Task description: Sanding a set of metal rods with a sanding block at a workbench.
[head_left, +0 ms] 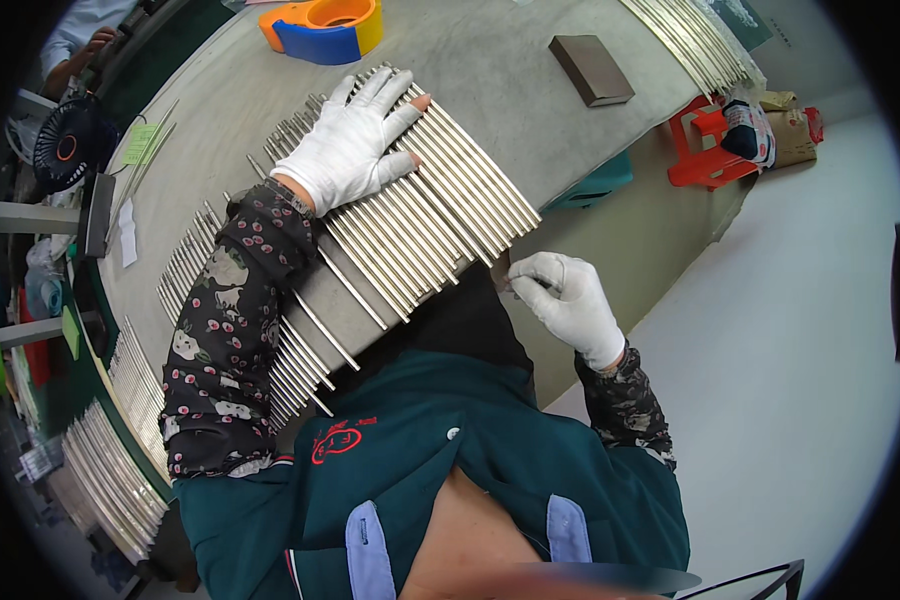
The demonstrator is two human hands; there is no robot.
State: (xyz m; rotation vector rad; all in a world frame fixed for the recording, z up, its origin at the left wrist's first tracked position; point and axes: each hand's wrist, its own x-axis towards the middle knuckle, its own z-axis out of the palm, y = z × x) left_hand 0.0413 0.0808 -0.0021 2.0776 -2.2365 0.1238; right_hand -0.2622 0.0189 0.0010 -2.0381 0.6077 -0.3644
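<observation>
My left hand point(355, 140), in a white glove, lies flat with spread fingers on a row of thin shiny metal rods point(440, 215) lined up side by side on the grey table point(490, 70). My right hand point(570, 300), also gloved, is off the table's near edge, its fingers pinched on a small dark piece point(503, 277) held against the ends of the rods. Whether that piece is a tool or a tab I cannot tell. More rods point(185, 265) lie in rows to the left of my left forearm.
An orange and blue tape dispenser point(325, 27) sits at the table's far side. A grey rectangular block point(591, 69) lies at the right, with another rod bundle point(695, 40) beyond it. Rod stacks point(120, 470) lie at lower left. A red stool point(705, 150), a black fan point(68, 145) and another person's arm point(80, 35) are around.
</observation>
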